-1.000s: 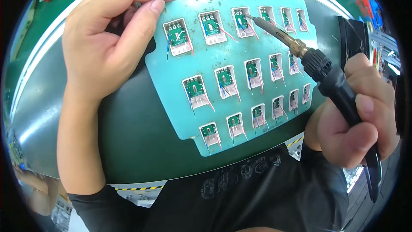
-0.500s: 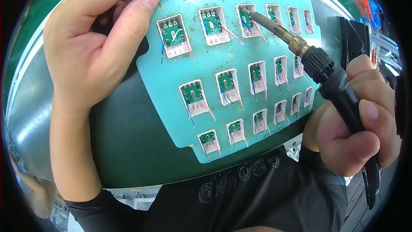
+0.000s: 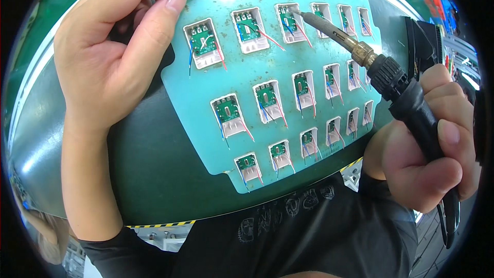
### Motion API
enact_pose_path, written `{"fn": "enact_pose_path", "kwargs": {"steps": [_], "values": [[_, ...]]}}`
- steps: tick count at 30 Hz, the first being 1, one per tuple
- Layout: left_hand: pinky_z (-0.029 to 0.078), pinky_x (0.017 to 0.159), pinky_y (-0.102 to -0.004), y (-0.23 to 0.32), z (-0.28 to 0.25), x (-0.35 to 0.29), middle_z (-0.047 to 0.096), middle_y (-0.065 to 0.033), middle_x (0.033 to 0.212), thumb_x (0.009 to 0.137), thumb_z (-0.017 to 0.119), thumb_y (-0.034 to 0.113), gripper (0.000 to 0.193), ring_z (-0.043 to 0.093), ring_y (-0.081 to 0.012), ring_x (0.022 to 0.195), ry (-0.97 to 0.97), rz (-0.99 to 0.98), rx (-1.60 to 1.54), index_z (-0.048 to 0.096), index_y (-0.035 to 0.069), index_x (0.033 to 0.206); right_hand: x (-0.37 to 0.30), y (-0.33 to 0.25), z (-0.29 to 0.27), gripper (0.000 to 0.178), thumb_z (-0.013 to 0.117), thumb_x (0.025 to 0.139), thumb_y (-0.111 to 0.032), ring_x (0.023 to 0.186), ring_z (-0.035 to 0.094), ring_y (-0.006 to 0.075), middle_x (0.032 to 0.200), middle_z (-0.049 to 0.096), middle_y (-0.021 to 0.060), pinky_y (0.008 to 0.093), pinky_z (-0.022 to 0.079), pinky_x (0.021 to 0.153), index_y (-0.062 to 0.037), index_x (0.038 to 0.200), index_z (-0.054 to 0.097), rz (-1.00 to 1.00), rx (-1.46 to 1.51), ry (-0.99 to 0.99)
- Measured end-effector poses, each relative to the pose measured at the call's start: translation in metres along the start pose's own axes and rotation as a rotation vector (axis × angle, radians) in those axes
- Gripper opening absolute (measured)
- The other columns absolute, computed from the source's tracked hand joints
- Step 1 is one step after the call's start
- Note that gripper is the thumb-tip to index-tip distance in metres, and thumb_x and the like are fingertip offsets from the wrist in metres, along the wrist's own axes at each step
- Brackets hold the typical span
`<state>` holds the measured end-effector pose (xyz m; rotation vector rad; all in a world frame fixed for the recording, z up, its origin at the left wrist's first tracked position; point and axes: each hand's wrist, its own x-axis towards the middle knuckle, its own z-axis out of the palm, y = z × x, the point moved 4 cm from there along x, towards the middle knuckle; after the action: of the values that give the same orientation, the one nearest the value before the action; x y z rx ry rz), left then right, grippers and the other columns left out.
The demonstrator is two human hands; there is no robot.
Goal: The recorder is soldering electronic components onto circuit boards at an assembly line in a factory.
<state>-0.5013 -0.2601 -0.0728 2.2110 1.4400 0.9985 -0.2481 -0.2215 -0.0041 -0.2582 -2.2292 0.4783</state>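
Observation:
A teal plate (image 3: pixel 195 98) holds rows of small white housings, each with a green circuit board (image 3: pixel 205 39) and thin blue, red and white wires. My right hand (image 3: pixel 432 149) grips a soldering iron (image 3: pixel 406 95) by its black handle. The iron slants up to the left, its tip over the upper right part of the third housing (image 3: pixel 291 23) in the far row; I cannot tell whether it touches. At the plate's far left corner is my left hand (image 3: pixel 116 51), thumb and forefinger drawn together, the other fingers curled behind. What they pinch, if anything, is hidden.
The plate lies on a dark green work surface (image 3: pixel 154 185) with yellow-black striped tape (image 3: pixel 164 224) on its near edge. A black box-like object (image 3: pixel 424 46) stands at the right. Part of another person's arm (image 3: pixel 43 226) shows at the lower left.
The plate and its housings appear slightly farther left in the picture. The iron's tip has shifted right relative to the third housing, from over its terminals to near its right wall.

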Motion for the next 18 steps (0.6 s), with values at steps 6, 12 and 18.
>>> {"fn": "enact_pose_path", "kwargs": {"steps": [6, 12, 18], "values": [[0.042, 0.074, -0.0225, -0.003, -0.004, 0.002, 0.061, -0.0106, 0.092, 0.088, 0.054, -0.003, 0.013, 0.056, -0.0149, 0.085, 0.006, -0.016, -0.008, 0.063, -0.005, 0.096, 0.008, 0.006, 0.004, 0.032, 0.041, 0.097, -0.027, 0.045, 0.035, 0.0141, 0.067, 0.047, 0.018, 0.03, 0.027, 0.042, 0.0031, 0.1, 0.05, -0.003, -0.002, -0.041], [0.041, 0.075, -0.0226, -0.004, -0.005, -0.001, 0.061, -0.0106, 0.093, 0.088, 0.054, -0.002, 0.013, 0.056, -0.0151, 0.085, 0.005, -0.042, -0.013, 0.063, -0.005, 0.096, 0.013, 0.0, 0.009, 0.032, 0.041, 0.097, -0.028, 0.045, 0.036, 0.014, 0.067, 0.048, 0.0181, 0.0299, 0.027, 0.042, 0.0033, 0.1, 0.05, -0.011, -0.013, -0.089], [0.041, 0.075, -0.0227, -0.006, -0.006, -0.001, 0.061, -0.0107, 0.092, 0.088, 0.054, -0.002, 0.013, 0.056, -0.0152, 0.085, 0.013, -0.032, -0.009, 0.063, -0.005, 0.096, 0.008, -0.002, 0.003, 0.033, 0.041, 0.097, -0.028, 0.045, 0.035, 0.0141, 0.067, 0.048, 0.018, 0.0301, 0.027, 0.042, 0.0032, 0.1, 0.05, -0.004, 0.032, -0.063]]}}
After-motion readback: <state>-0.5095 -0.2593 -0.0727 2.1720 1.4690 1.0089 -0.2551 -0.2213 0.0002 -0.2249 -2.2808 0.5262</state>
